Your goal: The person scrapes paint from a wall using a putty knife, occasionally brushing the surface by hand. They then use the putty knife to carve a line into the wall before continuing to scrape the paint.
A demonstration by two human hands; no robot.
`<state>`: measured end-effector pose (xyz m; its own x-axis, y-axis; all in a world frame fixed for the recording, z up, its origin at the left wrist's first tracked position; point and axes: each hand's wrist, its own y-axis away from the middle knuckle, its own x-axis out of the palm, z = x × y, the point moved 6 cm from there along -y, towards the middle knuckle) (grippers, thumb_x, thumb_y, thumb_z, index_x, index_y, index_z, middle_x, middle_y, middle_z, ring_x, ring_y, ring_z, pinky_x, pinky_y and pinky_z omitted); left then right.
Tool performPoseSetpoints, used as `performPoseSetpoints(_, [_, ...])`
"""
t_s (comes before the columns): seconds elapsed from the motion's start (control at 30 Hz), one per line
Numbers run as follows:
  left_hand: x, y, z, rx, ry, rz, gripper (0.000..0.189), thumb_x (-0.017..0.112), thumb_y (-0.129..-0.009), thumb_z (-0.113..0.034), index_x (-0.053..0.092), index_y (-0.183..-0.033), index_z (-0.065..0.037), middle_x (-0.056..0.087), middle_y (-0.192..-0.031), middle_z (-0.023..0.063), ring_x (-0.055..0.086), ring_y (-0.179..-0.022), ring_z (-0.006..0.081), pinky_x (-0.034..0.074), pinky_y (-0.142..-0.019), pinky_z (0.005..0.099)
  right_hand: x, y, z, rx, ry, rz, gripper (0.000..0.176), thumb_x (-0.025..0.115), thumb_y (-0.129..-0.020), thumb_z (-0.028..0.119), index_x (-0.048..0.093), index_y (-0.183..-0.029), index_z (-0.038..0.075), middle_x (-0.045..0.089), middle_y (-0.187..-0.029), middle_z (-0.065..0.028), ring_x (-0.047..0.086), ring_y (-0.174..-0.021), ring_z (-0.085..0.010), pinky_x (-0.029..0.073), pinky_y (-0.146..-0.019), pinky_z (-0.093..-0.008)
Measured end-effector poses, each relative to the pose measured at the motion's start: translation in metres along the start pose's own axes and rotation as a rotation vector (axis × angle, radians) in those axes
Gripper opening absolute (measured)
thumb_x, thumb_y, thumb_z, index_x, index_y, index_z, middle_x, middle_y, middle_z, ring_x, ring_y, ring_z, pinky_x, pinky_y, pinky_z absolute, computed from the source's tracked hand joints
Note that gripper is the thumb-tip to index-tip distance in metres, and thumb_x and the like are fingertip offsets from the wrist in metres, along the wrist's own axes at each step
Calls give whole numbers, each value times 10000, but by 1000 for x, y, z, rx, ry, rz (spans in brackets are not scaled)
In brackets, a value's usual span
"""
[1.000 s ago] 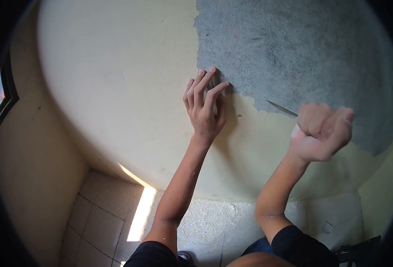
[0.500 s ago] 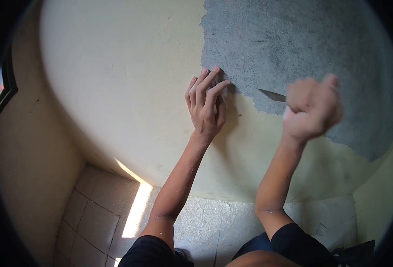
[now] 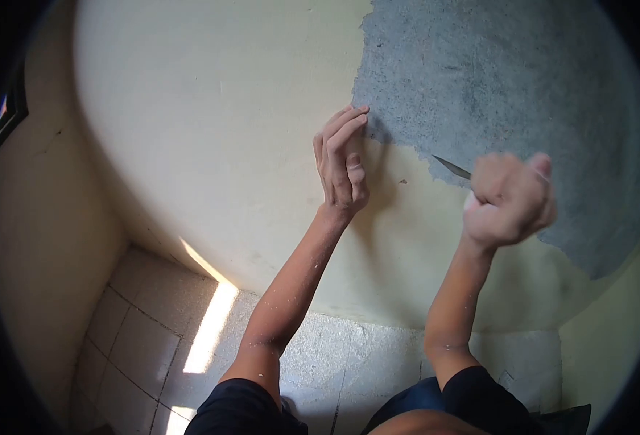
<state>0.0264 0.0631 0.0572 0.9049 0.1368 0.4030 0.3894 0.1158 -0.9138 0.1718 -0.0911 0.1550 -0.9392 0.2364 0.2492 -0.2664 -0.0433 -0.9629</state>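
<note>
A pale yellow painted wall (image 3: 211,145) fills most of the view, with a bare grey patch (image 3: 472,80) of rough surface at the upper right. My left hand (image 3: 343,156) is raised at the wall, its fingertips at the patch's left edge, fingers extended and nothing held. My right hand (image 3: 510,199) is a fist around a thin pointed blade (image 3: 452,167); the handle is hidden inside the fist. The blade's tip points up and left, near the lower edge of the grey patch.
A tiled floor (image 3: 142,344) dusted with white specks runs along the wall's foot, with a bright strip of sunlight (image 3: 212,326). A dark-framed opening (image 3: 11,112) is at the far left. Dark objects show at the right edge and lower right.
The view has shifted slightly, moving the grey patch to the right. My left hand's fingers have drawn closer together and its wrist has turned. My right hand and the blade sit slightly lower in view.
</note>
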Motion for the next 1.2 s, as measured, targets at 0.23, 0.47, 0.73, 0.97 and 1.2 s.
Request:
performPoseSetpoints(0.23, [-5,1,-1,-3,-65,80,524,226,-1118,-405,479,-1354,-12,626,-1325,216,552,-1305,346,424,-1144,489,0,-19,3,36,-101,15,466,461,-1037,119,295,-602,138,286,-469,43,221,-396,-45,146,-397,-260])
performPoseSetpoints(0.47, [-5,-4,7,-10,-23,25,468,277,-1086,-385,466,-1321,-27,643,-1303,224,558,-1290,359,389,-1138,528,3,-7,-40,-68,127,65,442,452,-1017,113,305,-602,137,298,-471,39,227,-397,-46,179,-395,-277])
performPoseSetpoints(0.73, [-4,-1,7,-27,-81,-3,443,272,-1071,-407,458,-1304,-80,673,-1281,187,579,-1285,339,252,-1202,534,-11,-21,-24,-113,124,137,476,427,-1059,129,317,-597,109,325,-464,33,244,-396,-48,174,-391,-258])
performPoseSetpoints(0.97, [-8,1,6,-59,-93,-4,448,260,-1074,-412,451,-1325,-94,681,-1271,171,576,-1311,321,210,-1218,543,-9,3,-101,30,228,343,489,511,-1065,140,374,-599,82,374,-496,34,307,-437,-46,221,-420,-279])
performPoseSetpoints(1.2, [-7,3,5,-33,-67,-8,443,293,-1056,-389,428,-1353,-89,670,-1281,180,570,-1322,339,193,-1221,540,0,2,-33,73,167,146,438,492,-1012,125,340,-603,86,338,-471,17,299,-424,-65,201,-421,-287])
